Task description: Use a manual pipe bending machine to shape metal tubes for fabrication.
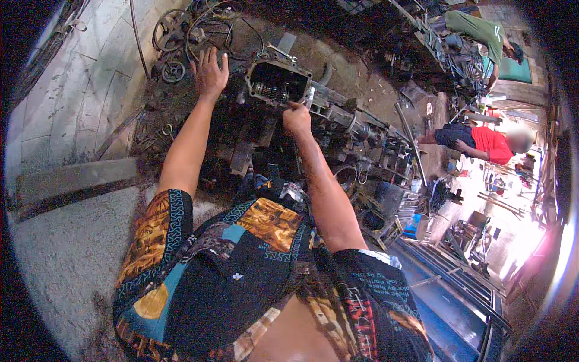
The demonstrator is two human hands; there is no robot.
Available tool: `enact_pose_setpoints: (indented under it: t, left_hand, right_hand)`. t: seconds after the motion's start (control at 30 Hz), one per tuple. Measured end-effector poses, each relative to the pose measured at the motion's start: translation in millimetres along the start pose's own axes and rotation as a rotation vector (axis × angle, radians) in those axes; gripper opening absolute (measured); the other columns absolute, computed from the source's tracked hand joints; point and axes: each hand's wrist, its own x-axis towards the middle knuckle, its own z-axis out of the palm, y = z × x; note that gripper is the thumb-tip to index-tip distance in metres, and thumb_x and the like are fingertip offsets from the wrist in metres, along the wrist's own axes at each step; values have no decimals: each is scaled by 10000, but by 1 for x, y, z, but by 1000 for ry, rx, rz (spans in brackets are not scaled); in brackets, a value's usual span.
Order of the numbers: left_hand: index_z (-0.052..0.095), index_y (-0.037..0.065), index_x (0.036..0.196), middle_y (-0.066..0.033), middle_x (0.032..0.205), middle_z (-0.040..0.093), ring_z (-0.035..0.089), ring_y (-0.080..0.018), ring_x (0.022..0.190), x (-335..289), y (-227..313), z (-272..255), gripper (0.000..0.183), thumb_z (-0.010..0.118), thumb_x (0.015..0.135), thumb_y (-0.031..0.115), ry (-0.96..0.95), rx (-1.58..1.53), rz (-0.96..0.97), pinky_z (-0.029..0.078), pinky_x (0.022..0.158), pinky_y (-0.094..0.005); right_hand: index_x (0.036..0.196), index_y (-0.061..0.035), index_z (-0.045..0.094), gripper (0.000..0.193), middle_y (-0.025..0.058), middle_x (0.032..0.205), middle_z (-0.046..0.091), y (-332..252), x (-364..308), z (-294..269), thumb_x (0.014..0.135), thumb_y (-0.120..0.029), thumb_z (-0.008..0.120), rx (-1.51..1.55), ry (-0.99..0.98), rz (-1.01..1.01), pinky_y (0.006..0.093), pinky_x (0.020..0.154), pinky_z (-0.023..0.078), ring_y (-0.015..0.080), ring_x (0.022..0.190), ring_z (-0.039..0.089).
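My left hand (211, 73) is raised beside the machine, palm down, its fingers apart and nothing in them. My right hand (297, 119) is closed at the near right corner of an open gearbox housing (256, 90). A short pale metal rod or lever (310, 96) sticks up by its fingers; whether they grip it I cannot tell. Inside the uncovered housing lie dark, greasy gears (274, 92). From the housing a long machine bed (338, 114), like a lathe's, runs off to the right. A wrench (282, 53) rests just beyond the housing.
Handwheels (173, 71) and loose hoses lie by the wall at the far left. A long metal bar (410, 142) leans beside the bed. Blue metal frames (446, 289) stand at lower right. Two people, one in red (488, 145) and one in green (479, 33), are farther right.
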Motion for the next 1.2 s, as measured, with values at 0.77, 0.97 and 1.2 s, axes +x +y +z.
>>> enact_pose_setpoints:
  t: [0.77, 0.97, 1.2]
  left_hand:
    - [466, -39, 1333, -256, 1344, 504, 470, -392, 1263, -3, -9, 0, 549, 439, 995, 392, -92, -123, -9, 374, 1062, -456]
    - [402, -43, 1379, -288, 1439, 372, 367, -422, 1334, -4, -16, 7, 627, 440, 985, 444, 0, -195, 40, 317, 1103, -478]
    - [378, -41, 1402, -248, 1467, 357, 294, -388, 1390, -3, -17, 14, 667, 435, 977, 470, -27, -277, -14, 258, 1138, -464]
  right_hand:
    - [1152, 43, 652, 403, 213, 1016, 700, 29, 23, 64, 800, -133, 566, 240, 210, 113, 334, 823, 526, 275, 922, 690]
    - [1062, 44, 678, 301, 147, 793, 684, 21, 20, 74, 817, -71, 548, 864, 114, 298, 333, 575, 539, 255, 629, 669]
    - [868, -53, 718, 256, 79, 826, 704, 1, 22, 94, 755, -283, 707, 382, 30, 285, 356, 572, 518, 228, 703, 681]
